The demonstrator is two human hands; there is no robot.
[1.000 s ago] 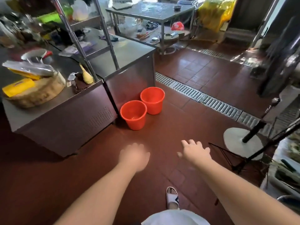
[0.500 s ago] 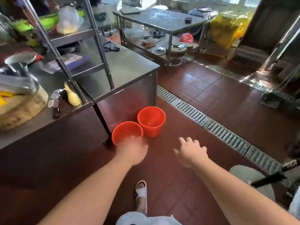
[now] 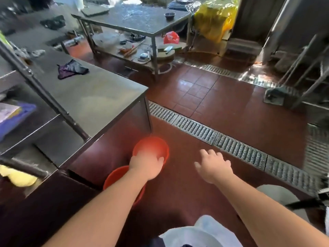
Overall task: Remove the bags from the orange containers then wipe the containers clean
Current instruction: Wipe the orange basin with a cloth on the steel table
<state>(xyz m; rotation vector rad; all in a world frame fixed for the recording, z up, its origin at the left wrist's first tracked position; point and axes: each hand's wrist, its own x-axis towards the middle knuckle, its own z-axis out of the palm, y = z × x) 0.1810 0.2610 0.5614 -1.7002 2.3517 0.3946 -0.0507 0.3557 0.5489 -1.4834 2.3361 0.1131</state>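
Two orange containers stand on the red tile floor beside the steel counter's corner. The farther container (image 3: 151,147) is blurred, and my left hand (image 3: 146,165) hangs over its near rim with fingers reaching into the opening. The nearer container (image 3: 115,177) sits under my left forearm, mostly hidden by it. My right hand (image 3: 212,166) hovers open above the floor to the right of the containers, fingers spread, holding nothing. No bag shows clearly in either container.
A steel counter (image 3: 99,104) with a dark cloth (image 3: 72,69) stands on the left. A metal floor drain (image 3: 222,139) runs diagonally past the containers. A steel table (image 3: 135,20) stands farther back, and a fan base (image 3: 277,198) lies at the right.
I have stepped closer to the containers. My left hand has moved forward from the nearer container to the farther one. My right hand stayed open beside it.
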